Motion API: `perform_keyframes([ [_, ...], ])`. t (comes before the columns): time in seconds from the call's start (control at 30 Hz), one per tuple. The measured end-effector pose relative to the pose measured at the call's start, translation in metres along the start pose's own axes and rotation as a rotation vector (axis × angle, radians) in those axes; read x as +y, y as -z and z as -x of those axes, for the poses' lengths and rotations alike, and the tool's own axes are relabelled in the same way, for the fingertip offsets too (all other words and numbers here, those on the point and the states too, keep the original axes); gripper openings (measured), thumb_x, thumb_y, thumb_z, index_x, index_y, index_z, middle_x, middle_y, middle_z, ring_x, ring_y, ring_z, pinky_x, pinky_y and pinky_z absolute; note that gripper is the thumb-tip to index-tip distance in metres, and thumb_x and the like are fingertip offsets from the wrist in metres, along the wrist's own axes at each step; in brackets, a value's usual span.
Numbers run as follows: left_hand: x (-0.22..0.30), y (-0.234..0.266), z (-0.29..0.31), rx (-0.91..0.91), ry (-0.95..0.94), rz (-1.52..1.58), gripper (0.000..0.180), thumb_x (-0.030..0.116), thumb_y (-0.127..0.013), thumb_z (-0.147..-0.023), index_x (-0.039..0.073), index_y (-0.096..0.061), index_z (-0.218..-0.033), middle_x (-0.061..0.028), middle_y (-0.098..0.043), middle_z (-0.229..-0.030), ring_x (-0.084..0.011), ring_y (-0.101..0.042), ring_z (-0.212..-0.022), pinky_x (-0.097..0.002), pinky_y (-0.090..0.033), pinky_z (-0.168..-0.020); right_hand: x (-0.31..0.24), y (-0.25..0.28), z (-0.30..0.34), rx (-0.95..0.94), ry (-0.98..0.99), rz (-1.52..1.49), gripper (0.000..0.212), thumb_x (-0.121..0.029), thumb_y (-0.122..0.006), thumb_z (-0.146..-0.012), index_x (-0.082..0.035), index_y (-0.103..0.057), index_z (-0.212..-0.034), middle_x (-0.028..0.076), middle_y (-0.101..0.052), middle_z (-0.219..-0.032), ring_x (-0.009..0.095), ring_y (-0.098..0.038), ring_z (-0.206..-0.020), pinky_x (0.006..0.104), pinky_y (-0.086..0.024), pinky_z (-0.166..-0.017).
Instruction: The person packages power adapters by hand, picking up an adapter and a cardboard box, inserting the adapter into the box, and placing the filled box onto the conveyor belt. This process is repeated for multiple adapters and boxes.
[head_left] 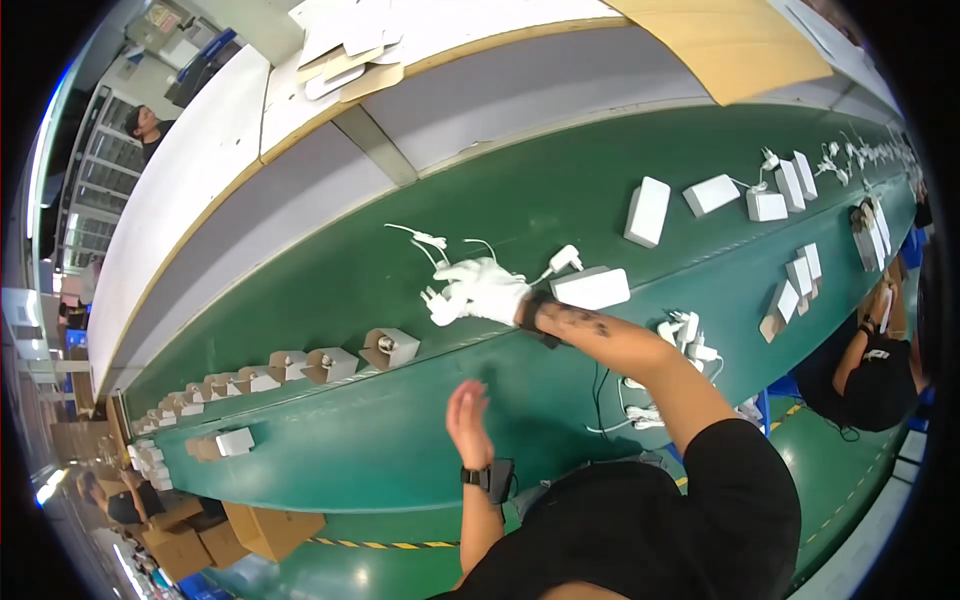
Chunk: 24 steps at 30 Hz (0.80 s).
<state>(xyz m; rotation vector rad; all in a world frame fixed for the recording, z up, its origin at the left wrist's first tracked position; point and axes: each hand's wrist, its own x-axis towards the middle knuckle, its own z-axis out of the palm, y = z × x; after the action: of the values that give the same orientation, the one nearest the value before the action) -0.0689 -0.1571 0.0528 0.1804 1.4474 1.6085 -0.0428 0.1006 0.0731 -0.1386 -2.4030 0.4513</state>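
My right hand [482, 291], in a white glove, reaches over the green belt with its fingers closed round a white plug adapter [438, 306]. A white cable [428, 241] trails beyond the fingers; whether it joins that adapter I cannot tell. Near my right wrist lie a white box [592, 288] and another white plug adapter [566, 258]. Bare and raised above the near green surface, my left hand [467, 424] holds nothing, its fingers extended and slightly bent. To its right, several white adapters with cables [682, 335] lie in a loose pile beside my right forearm.
Open-ended small boxes [388, 347] line the belt at left. More white boxes [648, 212] stand at right. A raised white shelf [225, 125] runs along the far side, bearing flat cartons. Co-workers sit at right and far left; brown cartons [262, 530] stand below.
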Motion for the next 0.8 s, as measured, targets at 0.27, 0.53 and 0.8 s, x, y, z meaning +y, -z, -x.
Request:
perform_keyframes([
  [0.27,-0.014,-0.102,-0.058,-0.239,0.491,0.816,0.048,0.040,-0.047,-0.094,0.001,-0.051,-0.120,-0.0112,-0.062,-0.101,-0.0226,-0.058,-0.096,-0.0359,-0.046,-0.087,-0.123,0.115,0.120,0.205,-0.998,-1.331,0.034,-0.015,-0.066,-0.080,-0.004,-0.055,-0.110,0.007,-0.057,-0.106,0.016,-0.055,-0.095,0.0309,-0.046,-0.082],
  [0.53,0.011,-0.178,-0.034,-0.433,0.071,-0.012,0.034,0.032,-0.047,-0.096,0.004,-0.059,-0.112,0.0013,-0.050,-0.069,-0.0075,-0.046,-0.062,-0.0210,-0.038,-0.057,-0.134,0.142,0.133,0.137,-0.814,-0.077,0.041,-0.015,-0.067,-0.077,-0.004,-0.054,-0.115,0.014,-0.054,-0.116,0.027,-0.054,-0.101,0.0358,-0.045,-0.086],
  [0.8,0.028,-0.167,-0.049,-0.412,-0.280,-0.711,0.036,0.032,-0.044,-0.097,0.005,-0.060,-0.115,-0.0037,-0.057,-0.072,-0.0135,-0.052,-0.066,-0.0256,-0.041,-0.064,-0.110,0.107,0.158,0.172,-0.998,-0.819,0.045,-0.021,-0.067,-0.079,-0.003,-0.053,-0.118,0.009,-0.056,-0.114,0.019,-0.057,-0.094,0.0301,-0.049,-0.079],
])
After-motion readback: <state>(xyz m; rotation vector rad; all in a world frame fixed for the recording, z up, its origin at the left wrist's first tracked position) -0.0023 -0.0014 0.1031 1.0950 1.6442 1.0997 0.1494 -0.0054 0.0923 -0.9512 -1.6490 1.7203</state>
